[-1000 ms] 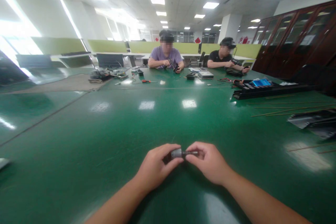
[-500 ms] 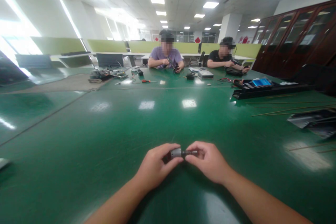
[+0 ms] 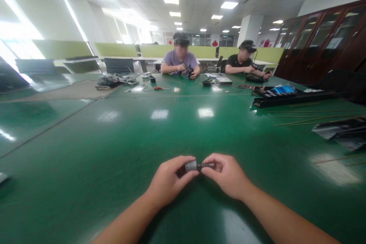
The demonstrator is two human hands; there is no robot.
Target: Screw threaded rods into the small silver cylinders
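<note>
1. Landmark: grey metal cylinder, held over the near part of the green counter. Whether its underside touches the counter, cannot tell.
2. Left hand grasps the cylinder: thumb on the near side, fingers over the far side, palm to its left.
3. Right hand pinches the dark, slim shaft, which reaches rightward from the cylinder. Thumb is nearer the wearer; the other fingers curl behind and past the shaft's end.
4. Key relation: cylinder and shaft share one long axis, running left to right, crosswise to the wearer and near level. Left hand is the one at the cylinder; right hand sits just beside it, a small gap between the two sets of fingertips. Any turn or pull between the pieces would act along or about this line, I judge. Whether the shaft is fixed in the cylinder or merely meets it, cannot tell.
5. Beyond the cylinder, far side of the counter: a screwdriver and a co-worker in a purple shirt. Well right of and beyond the cylinder: thin rods.
6. Against a second ago: both grips and the axis look unchanged. Whole view sits slightly leftward. The purple-shirted co-worker's black tool stands lower. Cylinder rotation, too small to tell.
</note>
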